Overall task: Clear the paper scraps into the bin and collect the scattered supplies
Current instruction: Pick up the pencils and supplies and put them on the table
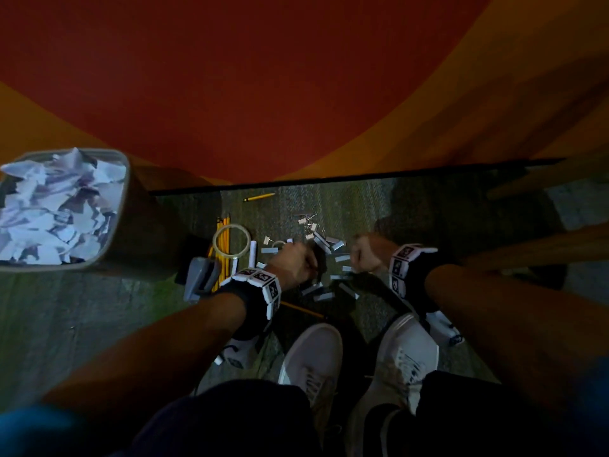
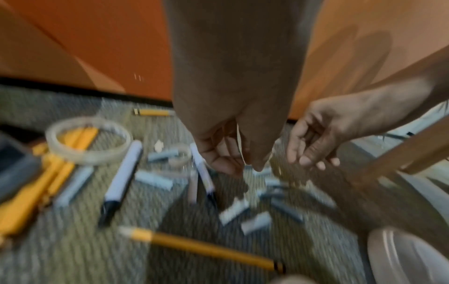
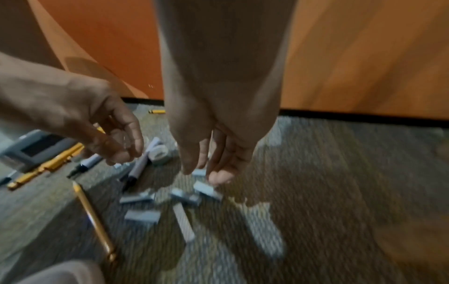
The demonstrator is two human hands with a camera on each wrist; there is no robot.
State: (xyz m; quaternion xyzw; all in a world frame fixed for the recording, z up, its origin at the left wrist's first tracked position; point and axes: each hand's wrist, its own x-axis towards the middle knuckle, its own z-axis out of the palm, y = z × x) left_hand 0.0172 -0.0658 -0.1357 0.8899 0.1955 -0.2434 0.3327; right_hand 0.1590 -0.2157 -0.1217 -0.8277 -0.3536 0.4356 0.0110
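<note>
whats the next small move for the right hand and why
Probably lower the right hand and pinch the staple strip just under its fingertips: the bin already holds the paper scraps, while strips lie scattered on the carpet.

yellow pencils [image 1: 224, 245], orange wall [image 1: 250, 77]

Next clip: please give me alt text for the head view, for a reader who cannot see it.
Both hands, left and right, reach down among small grey staple strips scattered on grey-green carpet. Yellow pencils, a clear tape ring and a grey stapler lie left; a grey bin holds torn white paper scraps.
</note>
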